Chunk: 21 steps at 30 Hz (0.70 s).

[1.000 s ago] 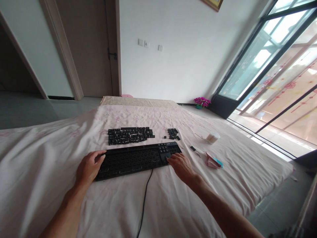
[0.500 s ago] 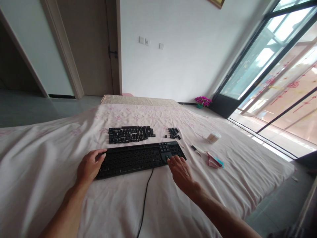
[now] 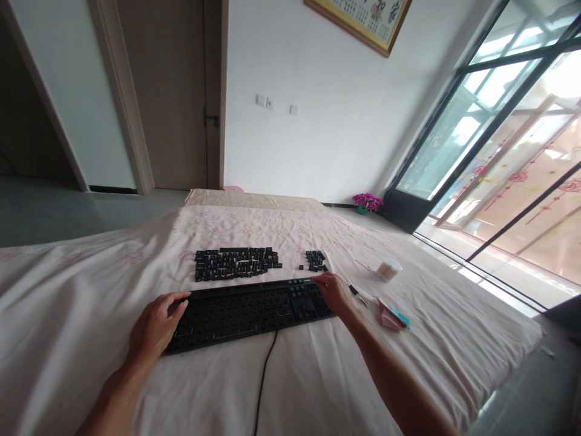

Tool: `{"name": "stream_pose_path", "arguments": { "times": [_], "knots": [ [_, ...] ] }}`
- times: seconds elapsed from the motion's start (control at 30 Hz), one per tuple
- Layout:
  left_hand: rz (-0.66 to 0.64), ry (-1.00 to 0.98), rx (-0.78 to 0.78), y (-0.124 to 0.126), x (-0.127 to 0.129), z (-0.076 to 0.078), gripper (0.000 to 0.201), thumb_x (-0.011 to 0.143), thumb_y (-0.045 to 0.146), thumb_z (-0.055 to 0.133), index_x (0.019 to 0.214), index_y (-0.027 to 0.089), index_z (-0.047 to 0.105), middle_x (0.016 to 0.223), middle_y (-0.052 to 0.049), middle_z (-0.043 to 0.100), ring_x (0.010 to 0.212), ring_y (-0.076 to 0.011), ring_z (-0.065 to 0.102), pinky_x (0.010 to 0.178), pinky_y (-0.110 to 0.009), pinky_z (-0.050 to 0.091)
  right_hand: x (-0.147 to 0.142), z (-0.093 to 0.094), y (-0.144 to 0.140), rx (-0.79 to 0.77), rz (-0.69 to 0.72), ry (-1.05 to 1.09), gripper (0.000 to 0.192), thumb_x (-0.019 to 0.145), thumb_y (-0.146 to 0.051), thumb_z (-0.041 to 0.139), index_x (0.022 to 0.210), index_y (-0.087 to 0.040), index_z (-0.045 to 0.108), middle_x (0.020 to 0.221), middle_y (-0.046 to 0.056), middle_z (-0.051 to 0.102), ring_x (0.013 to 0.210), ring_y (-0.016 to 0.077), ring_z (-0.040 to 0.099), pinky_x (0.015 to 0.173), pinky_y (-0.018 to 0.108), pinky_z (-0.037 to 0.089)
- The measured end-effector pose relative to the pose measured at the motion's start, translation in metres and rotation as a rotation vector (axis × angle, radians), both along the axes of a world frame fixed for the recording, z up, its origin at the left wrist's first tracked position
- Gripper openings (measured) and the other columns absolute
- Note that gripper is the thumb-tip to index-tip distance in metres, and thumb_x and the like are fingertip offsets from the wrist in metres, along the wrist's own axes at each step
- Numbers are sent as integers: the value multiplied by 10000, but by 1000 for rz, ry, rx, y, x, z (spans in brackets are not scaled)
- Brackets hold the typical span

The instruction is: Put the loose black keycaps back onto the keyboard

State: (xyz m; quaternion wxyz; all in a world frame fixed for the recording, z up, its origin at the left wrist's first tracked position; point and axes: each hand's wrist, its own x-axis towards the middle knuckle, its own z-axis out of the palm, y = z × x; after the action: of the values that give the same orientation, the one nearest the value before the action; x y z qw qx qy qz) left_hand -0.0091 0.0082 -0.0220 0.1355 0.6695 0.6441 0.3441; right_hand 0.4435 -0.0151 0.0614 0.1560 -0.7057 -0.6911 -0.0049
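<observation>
A black keyboard (image 3: 247,312) with its keycaps removed lies on a bed with a pale pink sheet (image 3: 72,315). My left hand (image 3: 154,327) rests on the keyboard's left end, fingers spread. At the far right corner of the keyboard lies my right hand (image 3: 336,292), touching its edge. Removed black keycaps (image 3: 236,263) are laid out in rows behind the keyboard, with a smaller group of keycaps (image 3: 315,260) to their right. The keyboard's black cable (image 3: 263,381) trails toward me.
A small round white container (image 3: 388,269), a pink and blue cloth (image 3: 393,315) and a small dark tool (image 3: 354,290) lie right of the keyboard. Purple flowers (image 3: 368,201) stand on the floor by a glass door (image 3: 476,133). The bed edge drops off at right.
My right hand has moved from the keyboard's near right edge up to its far right corner. The camera tilted, so the scene sits lower. My left hand stays on the left end.
</observation>
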Motion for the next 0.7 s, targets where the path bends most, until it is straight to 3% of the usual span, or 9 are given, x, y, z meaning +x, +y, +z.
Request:
{"name": "stream_pose_path", "arguments": {
  "times": [0.27, 0.43, 0.7],
  "knots": [
    [11, 9, 13, 1, 0, 1, 340, 838, 416, 470, 1054, 261, 682, 1137, -23, 689, 1059, -222, 625, 926, -321, 472, -6, -10, 77, -67, 9, -274, 229, 890, -273, 561, 1028, -282, 744, 1080, 39, 685, 1030, 193, 564, 857, 268, 366],
    [4, -8, 5, 1, 1, 2, 341, 841, 411, 468, 1053, 248, 679, 1135, -35, 690, 1066, -223, 619, 940, -328, 463, -12, -13, 97, -106, 17, -346, 211, 875, -251, 583, 994, -273, 756, 1067, 58, 694, 1058, 200, 553, 868, 281, 346],
    [5, -14, -16, -1, 2, 3, 348, 856, 409, 455, 1074, 241, 667, 1145, -47, 674, 1059, -229, 604, 965, -349, 447, -19, -3, 114, -196, 31, -414, 213, 853, -222, 590, 981, -212, 761, 990, 109, 728, 1006, 218, 618, 896, 300, 365]
  ]
}}
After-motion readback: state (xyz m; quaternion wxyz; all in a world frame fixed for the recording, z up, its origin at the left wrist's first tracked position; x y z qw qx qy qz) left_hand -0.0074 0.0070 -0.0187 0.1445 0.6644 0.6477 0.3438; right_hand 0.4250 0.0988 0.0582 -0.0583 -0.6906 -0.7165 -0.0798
